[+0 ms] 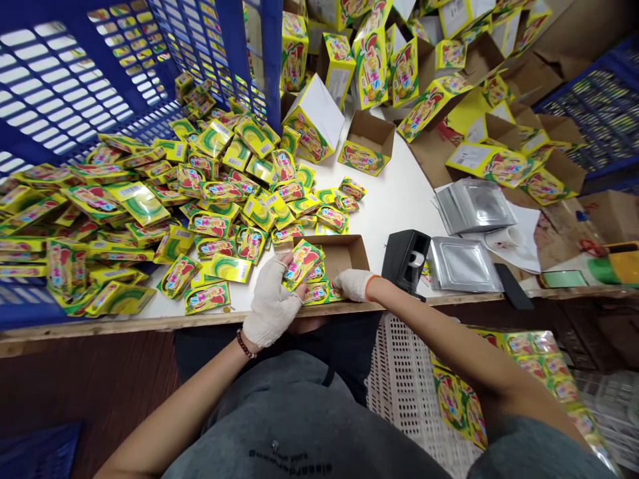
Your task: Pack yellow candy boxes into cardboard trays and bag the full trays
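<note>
A shallow brown carton (pixel 349 251) lies at the table's front edge, with several small yellow-green packs in its left part. My left hand (pixel 272 303), in a white glove, is closed on a yellow pack (pixel 302 265) held tilted over the carton's left side. My right hand (pixel 353 285), gloved with an orange cuff, reaches into the carton's front part, its fingertips curled against the packs there; what they grip, if anything, is hidden. Left of the carton spreads a large pile of the same packs (pixel 214 189).
A blue crate (pixel 272 66) lies tipped at the left behind the pile. A black tape dispenser (pixel 405 256) and clear plastic trays (pixel 464 263) sit to the right. Many printed cartons (pixel 372 70) are heaped behind. Below the table stands a white basket (pixel 404 372).
</note>
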`<state>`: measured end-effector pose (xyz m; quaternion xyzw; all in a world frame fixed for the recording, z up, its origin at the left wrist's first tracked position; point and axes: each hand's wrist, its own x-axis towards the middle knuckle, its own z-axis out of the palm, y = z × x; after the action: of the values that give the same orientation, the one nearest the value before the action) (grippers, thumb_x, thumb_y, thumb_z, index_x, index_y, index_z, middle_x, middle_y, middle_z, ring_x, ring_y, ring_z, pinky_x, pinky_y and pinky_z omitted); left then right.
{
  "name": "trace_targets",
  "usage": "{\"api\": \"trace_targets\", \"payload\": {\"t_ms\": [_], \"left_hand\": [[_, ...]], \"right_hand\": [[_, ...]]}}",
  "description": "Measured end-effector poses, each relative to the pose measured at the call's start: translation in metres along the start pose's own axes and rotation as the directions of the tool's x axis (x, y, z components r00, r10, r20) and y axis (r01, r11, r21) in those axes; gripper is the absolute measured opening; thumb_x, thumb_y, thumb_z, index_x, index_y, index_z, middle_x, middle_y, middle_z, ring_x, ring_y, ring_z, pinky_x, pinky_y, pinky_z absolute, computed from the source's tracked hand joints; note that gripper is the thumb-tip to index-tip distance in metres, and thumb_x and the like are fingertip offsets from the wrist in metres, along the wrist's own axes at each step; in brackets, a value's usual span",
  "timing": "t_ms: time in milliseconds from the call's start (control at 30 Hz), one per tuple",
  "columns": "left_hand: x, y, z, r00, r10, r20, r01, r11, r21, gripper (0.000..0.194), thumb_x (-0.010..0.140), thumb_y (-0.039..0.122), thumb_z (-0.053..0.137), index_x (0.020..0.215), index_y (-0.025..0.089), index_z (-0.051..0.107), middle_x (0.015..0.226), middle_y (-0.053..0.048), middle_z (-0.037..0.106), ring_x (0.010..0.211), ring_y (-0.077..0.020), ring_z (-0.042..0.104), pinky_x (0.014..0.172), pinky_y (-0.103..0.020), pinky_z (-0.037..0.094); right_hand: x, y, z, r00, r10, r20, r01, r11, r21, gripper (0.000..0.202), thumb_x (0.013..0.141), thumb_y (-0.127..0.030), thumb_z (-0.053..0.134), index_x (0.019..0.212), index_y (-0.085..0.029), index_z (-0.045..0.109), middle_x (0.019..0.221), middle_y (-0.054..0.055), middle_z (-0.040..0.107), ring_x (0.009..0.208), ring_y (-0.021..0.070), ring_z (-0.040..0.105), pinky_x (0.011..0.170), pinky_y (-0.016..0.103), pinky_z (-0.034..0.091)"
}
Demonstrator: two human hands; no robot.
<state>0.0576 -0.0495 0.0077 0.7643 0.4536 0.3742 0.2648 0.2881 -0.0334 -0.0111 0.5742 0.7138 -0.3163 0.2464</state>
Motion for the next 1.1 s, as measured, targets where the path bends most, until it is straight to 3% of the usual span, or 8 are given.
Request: {"api": "trace_targets", "payload": {"t_ms": [133,200,267,433,633,833,1000,1100], "left_hand": [[-0.001,0.006,0.019,0.989,0.149,-0.008,-0.148,0.988,0.044,0.057,0.088,0.026,0.06,0.142,0.019,0.043,0.139,-0.017,0.052,0.131,-0.0289,0.051,0.109,-0.046,0.044],[0.0,0.007,0.025,0.976,0.216,0.039,-0.217,0.975,0.04,0.063,0.089,0.027,0.059,0.148,0.02,0.035,0.142,-0.018,0.051,0.132,-0.0294,0.05,0.108,-0.047,0.046],[0.002,0.002,0.023,0.968,0.24,0.08,-0.245,0.968,0.058,0.07,0.09,0.03,0.059,0.152,0.02,0.028,0.144,-0.019,0.049,0.133,-0.0298,0.049,0.108,-0.047,0.045],[0.015,-0.044,-0.029,0.966,0.087,0.245,-0.192,0.875,0.444,0.048,0.083,0.024,0.057,0.131,0.015,0.055,0.138,-0.02,0.054,0.129,-0.035,0.051,0.107,-0.051,0.042],[0.016,-0.11,-0.09,0.906,-0.292,0.306,-0.055,0.636,0.769,0.057,0.074,0.024,0.057,0.13,0.012,0.057,0.134,-0.021,0.056,0.126,-0.0418,0.049,0.105,-0.06,0.036],[0.01,-0.121,-0.089,0.922,-0.227,0.314,-0.094,0.655,0.75,0.052,0.078,0.033,0.057,0.126,0.015,0.061,0.141,-0.02,0.052,0.129,-0.041,0.047,0.104,-0.057,0.037],[0.017,-0.128,-0.08,0.906,-0.136,0.402,-0.181,0.734,0.655,0.046,0.075,0.026,0.056,0.12,0.02,0.065,0.135,-0.014,0.06,0.128,-0.0353,0.051,0.111,-0.055,0.031],[0.02,-0.125,-0.08,0.907,-0.203,0.368,-0.049,0.819,0.572,0.039,0.077,0.029,0.053,0.112,0.019,0.067,0.125,-0.014,0.066,0.12,-0.0348,0.057,0.105,-0.052,0.039]], "right_hand": [[-0.021,-0.016,-0.003,0.923,-0.201,-0.329,0.333,0.846,0.418,0.036,0.091,-0.034,0.054,0.123,-0.02,0.06,0.105,0.004,0.074,0.093,0.0196,0.068,0.08,0.03,0.053],[-0.029,-0.021,-0.007,0.824,-0.147,-0.547,0.506,0.625,0.594,0.044,0.09,-0.036,0.054,0.13,-0.016,0.051,0.11,0.006,0.071,0.096,0.0199,0.066,0.084,0.032,0.053],[-0.035,-0.017,-0.019,0.794,-0.06,-0.606,0.515,0.596,0.616,0.048,0.087,-0.034,0.057,0.13,-0.016,0.049,0.11,0.008,0.07,0.095,0.0207,0.065,0.084,0.033,0.053],[-0.032,0.017,-0.065,0.946,-0.053,-0.319,0.11,0.98,0.163,0.047,0.082,-0.012,0.053,0.129,-0.016,0.058,0.118,0.014,0.07,0.103,0.0263,0.066,0.088,0.037,0.05],[0.015,0.007,-0.077,0.995,0.061,0.082,-0.034,0.952,-0.303,0.041,0.075,-0.012,0.067,0.115,-0.012,0.072,0.118,0.02,0.071,0.108,0.0317,0.069,0.086,0.036,0.053],[0.043,0.007,-0.066,0.99,0.071,0.123,-0.034,0.959,-0.281,0.039,0.066,-0.005,0.07,0.105,-0.013,0.076,0.108,0.015,0.075,0.102,0.0283,0.071,0.084,0.031,0.053],[0.031,0.016,-0.045,0.998,0.056,-0.039,-0.063,0.975,-0.212,0.042,0.086,-0.012,0.057,0.127,-0.013,0.064,0.128,0.021,0.066,0.116,0.0295,0.064,0.093,0.035,0.05],[0.027,0.021,-0.031,0.993,0.059,-0.101,-0.073,0.988,-0.139,0.038,0.09,-0.015,0.051,0.126,-0.014,0.062,0.124,0.02,0.067,0.11,0.028,0.067,0.089,0.034,0.05]]}}
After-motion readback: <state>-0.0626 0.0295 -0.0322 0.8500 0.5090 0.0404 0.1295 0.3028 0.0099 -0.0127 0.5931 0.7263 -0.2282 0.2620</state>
